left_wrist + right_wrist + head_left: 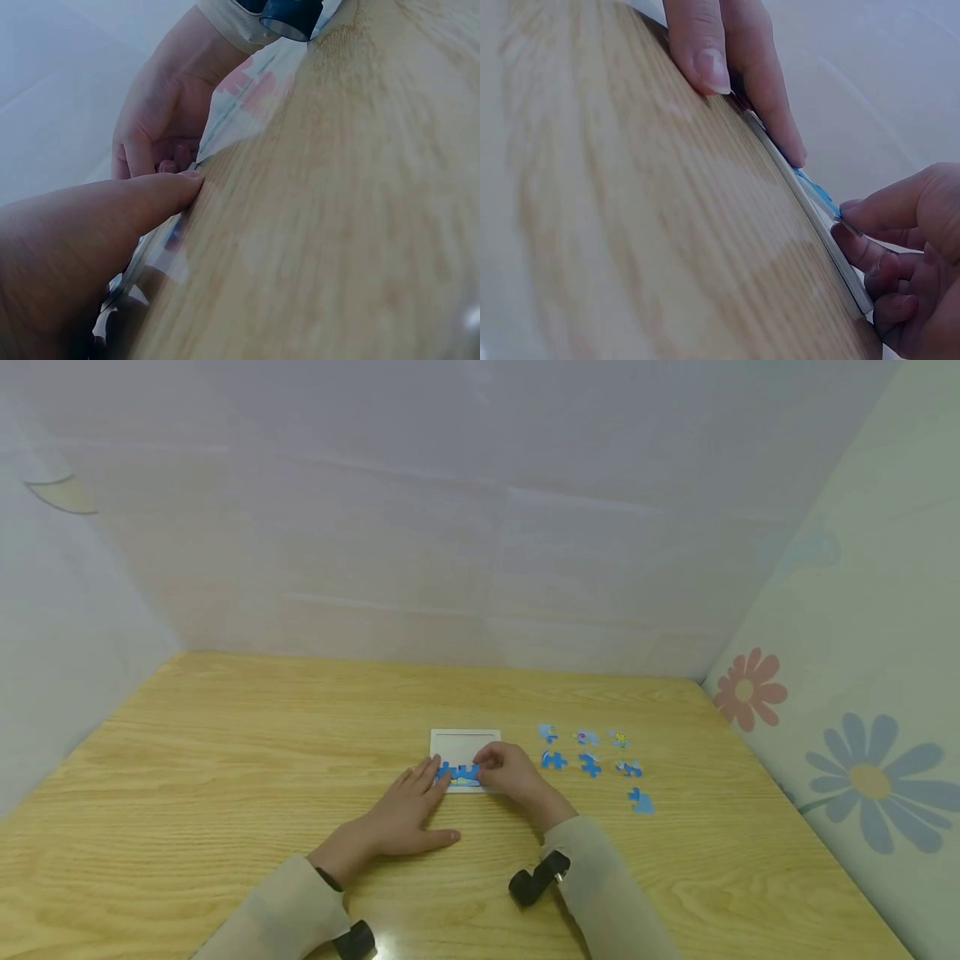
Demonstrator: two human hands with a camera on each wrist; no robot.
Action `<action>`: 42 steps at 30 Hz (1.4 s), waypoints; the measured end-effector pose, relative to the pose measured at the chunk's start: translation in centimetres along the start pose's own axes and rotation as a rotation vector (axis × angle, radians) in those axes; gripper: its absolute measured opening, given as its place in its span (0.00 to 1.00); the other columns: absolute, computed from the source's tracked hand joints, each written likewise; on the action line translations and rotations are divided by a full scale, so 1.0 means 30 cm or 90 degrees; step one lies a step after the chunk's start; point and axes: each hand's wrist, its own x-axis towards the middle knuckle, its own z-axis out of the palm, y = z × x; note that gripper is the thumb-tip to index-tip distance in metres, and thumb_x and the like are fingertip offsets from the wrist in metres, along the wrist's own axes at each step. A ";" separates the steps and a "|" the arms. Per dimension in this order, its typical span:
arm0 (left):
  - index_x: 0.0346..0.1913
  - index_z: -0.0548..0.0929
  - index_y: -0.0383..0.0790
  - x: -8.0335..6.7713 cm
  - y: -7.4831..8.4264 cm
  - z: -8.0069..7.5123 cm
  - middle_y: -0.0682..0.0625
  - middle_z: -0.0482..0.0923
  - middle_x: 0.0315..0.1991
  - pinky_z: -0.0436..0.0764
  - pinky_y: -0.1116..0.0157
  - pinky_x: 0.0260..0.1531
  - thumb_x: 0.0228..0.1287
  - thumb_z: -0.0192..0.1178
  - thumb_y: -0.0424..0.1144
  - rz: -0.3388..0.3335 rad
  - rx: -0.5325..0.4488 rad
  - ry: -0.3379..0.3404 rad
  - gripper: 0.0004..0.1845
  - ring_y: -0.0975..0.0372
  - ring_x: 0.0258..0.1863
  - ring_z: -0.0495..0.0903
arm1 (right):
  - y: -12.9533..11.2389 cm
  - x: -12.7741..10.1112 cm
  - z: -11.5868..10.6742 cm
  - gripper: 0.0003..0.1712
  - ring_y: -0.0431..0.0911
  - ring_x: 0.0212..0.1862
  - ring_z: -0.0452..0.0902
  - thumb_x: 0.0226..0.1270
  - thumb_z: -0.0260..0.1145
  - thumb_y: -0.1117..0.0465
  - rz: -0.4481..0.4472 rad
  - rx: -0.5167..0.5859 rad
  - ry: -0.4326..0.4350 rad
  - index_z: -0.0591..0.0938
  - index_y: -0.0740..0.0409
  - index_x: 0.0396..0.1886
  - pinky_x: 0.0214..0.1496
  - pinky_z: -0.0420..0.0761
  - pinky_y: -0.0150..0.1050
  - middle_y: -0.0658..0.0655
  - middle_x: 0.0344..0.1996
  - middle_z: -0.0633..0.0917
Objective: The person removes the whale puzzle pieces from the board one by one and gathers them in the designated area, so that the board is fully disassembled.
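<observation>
Your left hand [401, 814] lies flat on the wooden table [225, 793], fingers straight and relaxed, fingertips pressing on the near-left corner of the white puzzle tray [465, 747], approx. at the table's middle, a bit toward its right edge. In the left wrist view the thumb [112, 217] runs along the tabletop up to the tray's edge; nothing is gripped by that hand. Your right hand [513, 772] sits at the tray's near-right corner, fingers curled, pinching a blue puzzle piece [468, 771] at the tray's near edge; in the right wrist view thumb and forefinger [885, 214] close on the blue bit right at the tray rim [810, 217]. The piece joins a short blue row across the tray's near side, btw. your 2 hands; whether it's fully seated or still raised, I can't tell, the view's too small and the wrist shots are blurry. The far part of the tray is bare white. To the right of the tray, apart from it, 7 loose pieces [590, 765] lie on the table toward its right edge: 3 in a far row, 3 in a row nearer you, and 1 alone [641, 801] closest to the near-right. They're mostly blue; 1 in the far row shows yellow [619, 739]. Both sleeves are pale beige, w/ a black camera mount [536, 878] on the right wrist and another [352, 939] at the left.
</observation>
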 end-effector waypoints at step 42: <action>0.68 0.55 0.24 0.001 -0.026 -0.012 0.32 0.48 0.72 0.50 0.44 0.68 0.60 0.56 0.57 -0.001 -0.014 0.024 0.46 0.43 0.72 0.48 | 0.004 -0.060 -0.190 0.16 0.39 0.19 0.55 0.66 0.58 0.67 0.040 0.120 0.014 0.77 0.74 0.49 0.26 0.61 0.31 0.46 0.17 0.68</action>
